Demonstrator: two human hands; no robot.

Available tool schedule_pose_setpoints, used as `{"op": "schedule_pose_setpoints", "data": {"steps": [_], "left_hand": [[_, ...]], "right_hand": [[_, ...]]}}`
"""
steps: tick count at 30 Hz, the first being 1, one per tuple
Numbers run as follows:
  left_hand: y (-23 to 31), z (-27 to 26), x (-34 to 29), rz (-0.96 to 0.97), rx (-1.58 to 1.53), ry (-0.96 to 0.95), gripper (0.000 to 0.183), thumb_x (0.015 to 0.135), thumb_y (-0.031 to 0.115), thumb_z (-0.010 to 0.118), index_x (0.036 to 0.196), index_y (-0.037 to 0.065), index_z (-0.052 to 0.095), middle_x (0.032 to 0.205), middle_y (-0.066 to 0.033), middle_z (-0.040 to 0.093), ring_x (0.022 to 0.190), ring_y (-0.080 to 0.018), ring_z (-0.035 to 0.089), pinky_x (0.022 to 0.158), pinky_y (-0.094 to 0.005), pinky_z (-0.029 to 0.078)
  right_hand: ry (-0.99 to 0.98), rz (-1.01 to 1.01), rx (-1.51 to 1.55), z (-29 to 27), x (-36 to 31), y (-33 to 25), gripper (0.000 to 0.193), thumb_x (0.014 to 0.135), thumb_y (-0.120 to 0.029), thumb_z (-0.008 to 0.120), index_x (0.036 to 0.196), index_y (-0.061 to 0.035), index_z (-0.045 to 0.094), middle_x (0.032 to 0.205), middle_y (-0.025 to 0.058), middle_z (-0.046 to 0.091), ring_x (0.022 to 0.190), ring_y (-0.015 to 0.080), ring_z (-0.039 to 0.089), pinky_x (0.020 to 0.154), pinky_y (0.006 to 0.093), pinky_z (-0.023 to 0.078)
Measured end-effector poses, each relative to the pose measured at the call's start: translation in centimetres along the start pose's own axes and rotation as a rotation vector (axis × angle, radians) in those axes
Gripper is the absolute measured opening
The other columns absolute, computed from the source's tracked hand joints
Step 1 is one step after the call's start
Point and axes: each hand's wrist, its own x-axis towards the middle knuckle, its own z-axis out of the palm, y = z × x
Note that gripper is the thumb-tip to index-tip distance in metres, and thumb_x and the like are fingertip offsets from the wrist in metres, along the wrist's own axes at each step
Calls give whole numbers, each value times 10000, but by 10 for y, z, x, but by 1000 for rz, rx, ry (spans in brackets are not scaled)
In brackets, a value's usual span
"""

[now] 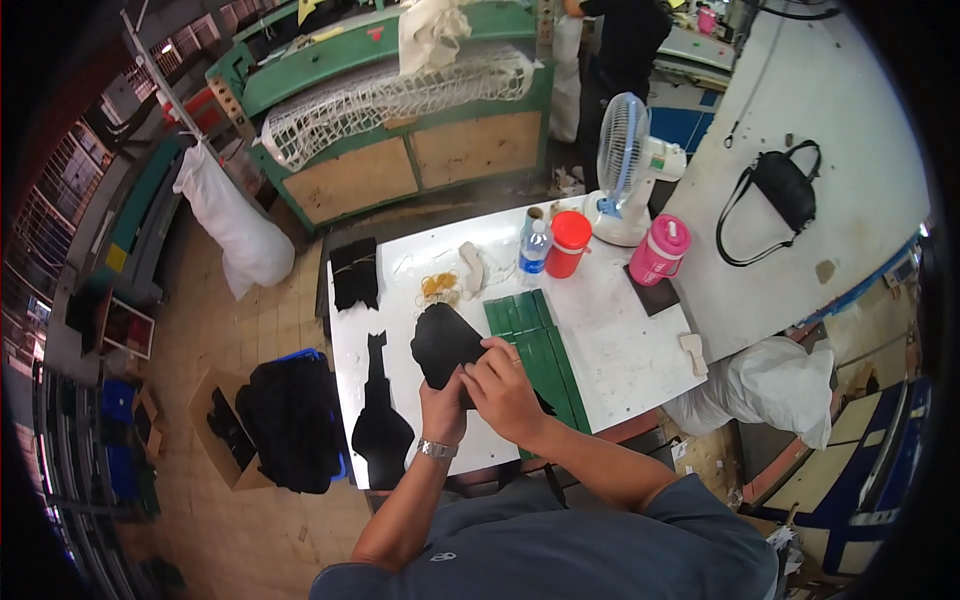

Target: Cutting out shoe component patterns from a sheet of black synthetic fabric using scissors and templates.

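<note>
I hold a black fabric piece (444, 345) up over the white table, its wide end pointing away from me. My left hand (441, 408), with a metal watch at the wrist, is closed on its near part. My right hand (502, 388) is closed beside it, thumb and fingers pinching the cloth's right edge. Part of the cloth is hidden behind my hands. Another black cut piece (381, 430), narrow at its far end, lies flat to the left. Green strips (527, 325) lie to the right, partly under my right hand.
On the table (625, 345) are folded black cloth (355, 275), yellow rubber bands (438, 288), a water bottle (535, 248), a red jar (569, 245), a pink jug (661, 250) and a fan (622, 165). A carton (220, 425) and a blue crate heaped with black fabric (292, 420) stand left.
</note>
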Motion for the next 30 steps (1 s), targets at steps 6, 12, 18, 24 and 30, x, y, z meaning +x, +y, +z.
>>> {"op": "schedule_pose_setpoints", "data": {"steps": [6,12,18,24,30], "left_hand": [[38,15,-9,-83,-251,-461,388,979,156,714,1323,36,579,1215,-79,684,1033,-209,707,866,-343,599],[67,-13,6,-89,-50,-794,483,938,215,735,1350,44,549,1272,-139,649,1104,-231,674,938,-358,580],[79,-36,-8,-112,20,-802,489,957,201,711,1374,45,509,1271,-148,649,1140,-249,661,1012,-416,550],[109,-50,-25,-157,-166,-939,456,972,145,732,1382,18,577,1285,-107,687,1147,-201,683,986,-383,570],[125,-61,-33,-71,186,-643,385,991,40,678,1359,-2,573,1257,-76,689,1091,-144,663,947,-335,558]], "right_hand": [[-93,-224,-150,-76,24,-68,220,852,-8,747,1071,-15,735,1033,84,629,1216,320,558,1009,432,481],[-191,-440,47,-96,30,-112,303,789,-25,822,1084,-28,753,1013,68,710,1095,264,637,942,378,517],[-40,-354,187,-51,11,-112,504,725,-6,883,1201,-21,717,1114,121,702,1078,252,654,890,357,530],[-157,71,297,-34,12,-132,749,832,-134,835,1472,20,478,1375,185,587,1204,254,619,959,346,513],[-250,454,457,-20,14,-134,607,909,-228,789,1375,55,521,1209,224,689,1094,252,702,922,349,547]]}}
